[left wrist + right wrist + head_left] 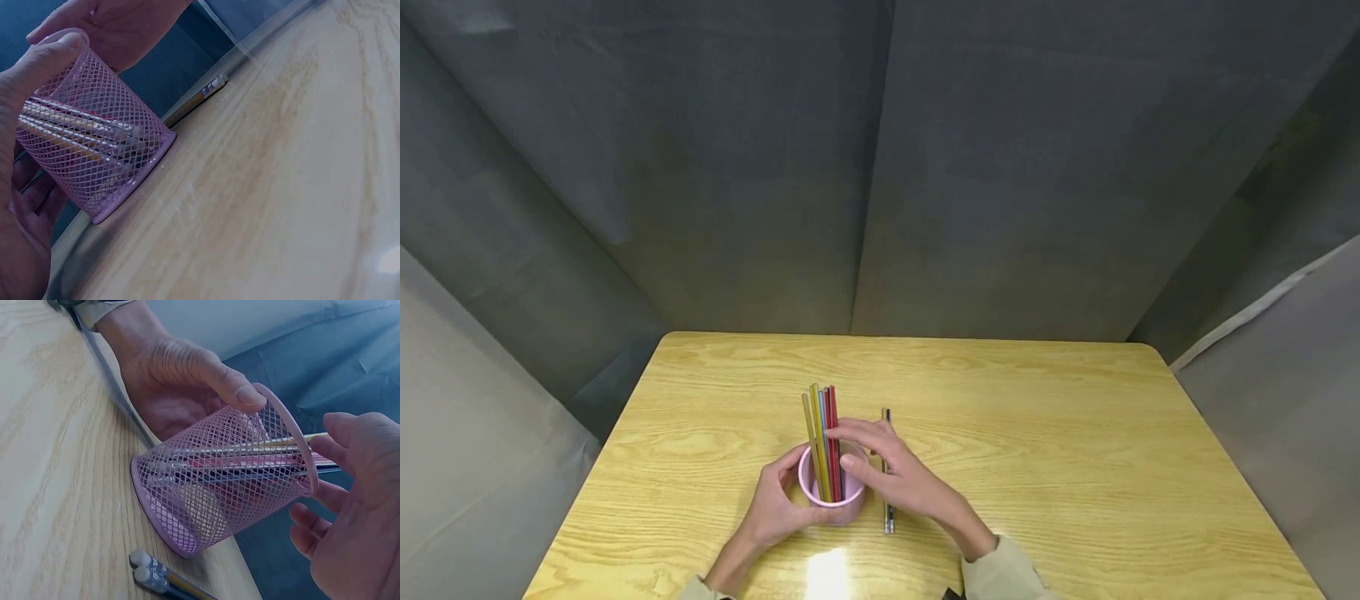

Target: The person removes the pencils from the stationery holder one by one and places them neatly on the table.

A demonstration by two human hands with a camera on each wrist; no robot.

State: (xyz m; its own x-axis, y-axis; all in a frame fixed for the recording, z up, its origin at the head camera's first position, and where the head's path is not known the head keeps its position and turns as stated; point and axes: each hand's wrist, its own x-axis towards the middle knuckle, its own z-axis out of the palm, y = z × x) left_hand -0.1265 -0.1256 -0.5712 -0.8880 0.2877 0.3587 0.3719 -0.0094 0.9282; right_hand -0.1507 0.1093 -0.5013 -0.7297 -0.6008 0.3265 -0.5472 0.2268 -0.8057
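Observation:
A pink mesh pencil cup stands on the table, held around its side by my left hand, whose thumb lies over the rim in the right wrist view. Several pencils, yellow, blue and red among them, lean in the cup with their eraser ends down. My right hand is at the cup's right side, fingers loosely extended with the fingertips right at the pencils' upper parts. Beneath that hand, two pencils lie side by side on the table beside the cup, partly hidden in the head view.
The wood-grain table extends widely to the right and behind the cup. Dark grey curtains hang behind its far edge, with lighter cloth at the sides. A bright reflection shows near the front edge.

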